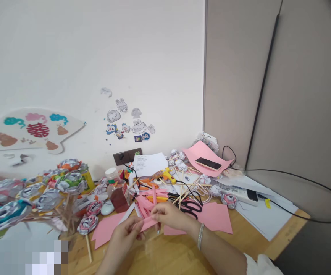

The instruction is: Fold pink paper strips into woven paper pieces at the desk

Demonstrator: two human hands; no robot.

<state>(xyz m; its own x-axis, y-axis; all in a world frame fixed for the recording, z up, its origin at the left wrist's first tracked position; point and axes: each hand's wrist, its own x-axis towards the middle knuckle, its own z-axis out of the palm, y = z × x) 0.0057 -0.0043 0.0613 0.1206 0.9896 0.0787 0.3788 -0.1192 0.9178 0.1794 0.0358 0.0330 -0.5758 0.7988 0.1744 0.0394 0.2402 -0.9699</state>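
Note:
A strip of pink paper (pixel 147 224) is stretched between my two hands, just above the near part of the wooden table. My left hand (pixel 129 231) pinches its left end, fingers closed. At the other end my right hand (pixel 165 214), with a bracelet (pixel 201 236) on the wrist, grips it between thumb and fingers. Just beyond lie more pink paper strips (pixel 144 204), partly hidden by the hands. Black-handled scissors (pixel 192 208) rest right of them, over a pink sheet (pixel 217 217). Another pink sheet (pixel 105 228) lies left of my left hand.
Paper flowers (pixel 70 183) on sticks crowd the left side. Behind my hands are a bottle of reddish liquid (pixel 118 194) and a yellow glue gun (pixel 168 175). A phone (pixel 208 164) sits on pink paper. A black cable (pixel 297 173) loops past the table's right edge.

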